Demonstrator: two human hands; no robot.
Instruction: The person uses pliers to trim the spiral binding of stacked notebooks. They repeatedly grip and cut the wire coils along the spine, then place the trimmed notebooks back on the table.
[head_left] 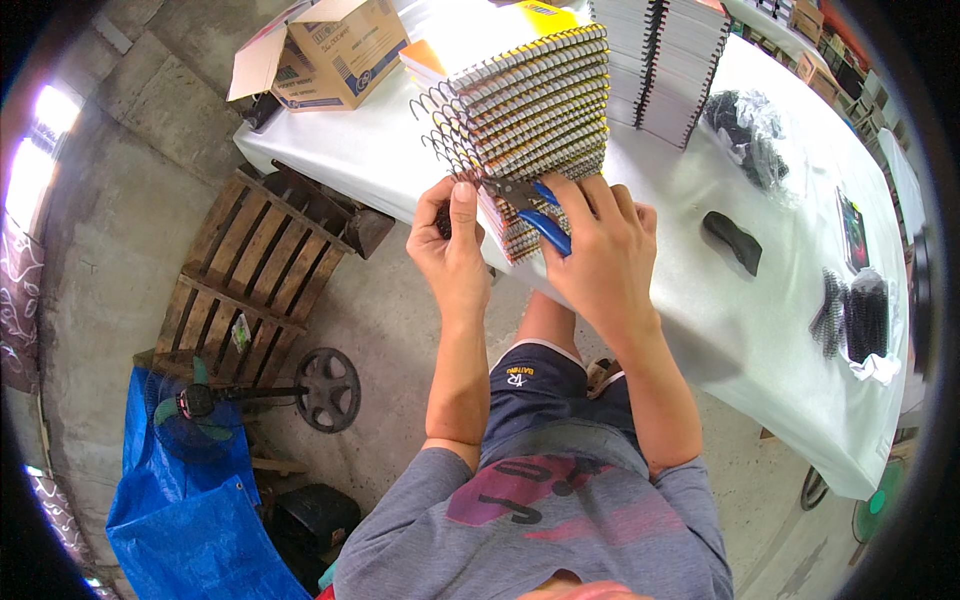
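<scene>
Where coils [465,130] protrude, they're black, curled.

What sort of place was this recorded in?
Probably a small bookbinding workspace: stacked spiral-bound books and black binding coils are on a white-covered table, and the right hand holds blue-handled pliers.

Your worktop [790,330] glares, washed out at its far side, while daylight blazes from the opening [52,115] at left. Your right hand [608,238] looks sharp; outer edges bow toward a black rim.
</scene>
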